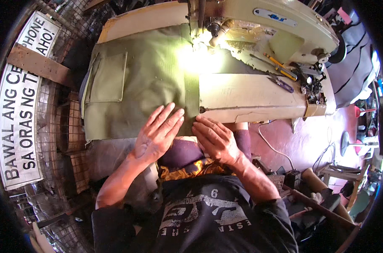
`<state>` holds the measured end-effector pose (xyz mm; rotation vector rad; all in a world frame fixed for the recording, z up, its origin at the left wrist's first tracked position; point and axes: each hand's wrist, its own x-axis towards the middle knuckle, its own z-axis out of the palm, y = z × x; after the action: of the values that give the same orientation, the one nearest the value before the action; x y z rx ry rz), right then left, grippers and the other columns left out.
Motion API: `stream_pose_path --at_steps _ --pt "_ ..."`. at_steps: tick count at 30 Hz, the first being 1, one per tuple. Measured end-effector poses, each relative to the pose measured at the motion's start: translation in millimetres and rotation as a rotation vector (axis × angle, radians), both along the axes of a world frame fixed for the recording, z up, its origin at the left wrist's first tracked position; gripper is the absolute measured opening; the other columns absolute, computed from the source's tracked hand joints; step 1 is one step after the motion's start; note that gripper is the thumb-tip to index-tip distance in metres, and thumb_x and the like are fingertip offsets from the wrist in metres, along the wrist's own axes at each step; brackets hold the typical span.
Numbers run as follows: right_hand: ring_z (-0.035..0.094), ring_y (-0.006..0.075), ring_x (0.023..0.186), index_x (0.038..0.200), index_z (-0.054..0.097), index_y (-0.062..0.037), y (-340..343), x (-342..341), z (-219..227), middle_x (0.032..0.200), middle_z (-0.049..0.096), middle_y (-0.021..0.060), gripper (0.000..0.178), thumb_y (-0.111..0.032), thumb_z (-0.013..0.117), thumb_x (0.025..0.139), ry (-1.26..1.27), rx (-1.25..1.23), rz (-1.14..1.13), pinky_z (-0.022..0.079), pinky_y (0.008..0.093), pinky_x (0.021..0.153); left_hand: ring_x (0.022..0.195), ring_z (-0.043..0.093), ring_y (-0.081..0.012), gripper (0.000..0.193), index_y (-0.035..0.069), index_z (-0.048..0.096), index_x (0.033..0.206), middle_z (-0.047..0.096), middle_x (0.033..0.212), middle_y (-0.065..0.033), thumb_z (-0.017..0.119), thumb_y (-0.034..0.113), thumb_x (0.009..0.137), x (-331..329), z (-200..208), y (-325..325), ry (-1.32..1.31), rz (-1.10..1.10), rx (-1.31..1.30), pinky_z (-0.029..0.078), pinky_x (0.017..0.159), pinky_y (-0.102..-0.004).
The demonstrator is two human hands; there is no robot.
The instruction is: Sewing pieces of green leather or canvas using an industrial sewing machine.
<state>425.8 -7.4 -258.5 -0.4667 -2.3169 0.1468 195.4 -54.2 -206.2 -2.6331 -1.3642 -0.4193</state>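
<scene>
We look down at a pale tabletop (250, 93) which carries a cream sewing machine (286, 27), and a bright light shines near its needle side. On the right part of the tabletop we see small scissors (281, 84) with purple handles, a yellow tool (280, 66) and a pile of small dark parts (313, 87). At our left there is a wire grid (69, 126) with a white sign (21, 126), crossed by a brown board (39, 63). At our right the floor (292, 134) looks pinkish, and a pale cable (277, 148) curves over it.

Our left hand (158, 134) is open, with the fingers stretched out, and it lies on the cloth (153, 71) near its front edge. Our right hand (216, 138) has its fingers nearly straight and close together, and the tips touch the right edge of the cloth; its thumb is hidden, so we cannot tell if it pinches.

The cloth is olive green and lies on the left part of the tabletop, reaching up to the machine. It has a stitched pocket (108, 78) on its left side and some soft wrinkles.
</scene>
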Motion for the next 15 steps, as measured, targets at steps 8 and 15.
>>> stream_pose_path --at_steps 8,15 --pt "0.063 0.0347 0.117 0.105 0.067 0.0070 1.3 0.4 10.8 0.117 0.064 0.0194 0.037 -0.012 0.064 0.073 -0.093 0.063 0.023 0.053 0.0443 0.101 0.132 0.049 -0.0326 0.041 0.002 0.063 0.125 0.059 0.134 -0.0152 0.064 0.027 0.092 6.4 25.1 64.9 -0.120 -0.036 -0.073 0.035 0.114 -0.0494" --pt "0.063 0.0355 0.115 0.108 0.067 0.0079 1.9 9.0 30.9 0.117 0.064 0.0202 0.041 -0.014 0.063 0.074 -0.173 0.066 0.021 0.053 0.0451 0.100 0.136 0.045 -0.0324 0.044 0.005 0.058 0.133 0.054 0.140 -0.0135 0.062 0.027 0.094 -6.5 -12.3 86.7 -0.183 0.051 -0.121 0.031 0.117 -0.0501"
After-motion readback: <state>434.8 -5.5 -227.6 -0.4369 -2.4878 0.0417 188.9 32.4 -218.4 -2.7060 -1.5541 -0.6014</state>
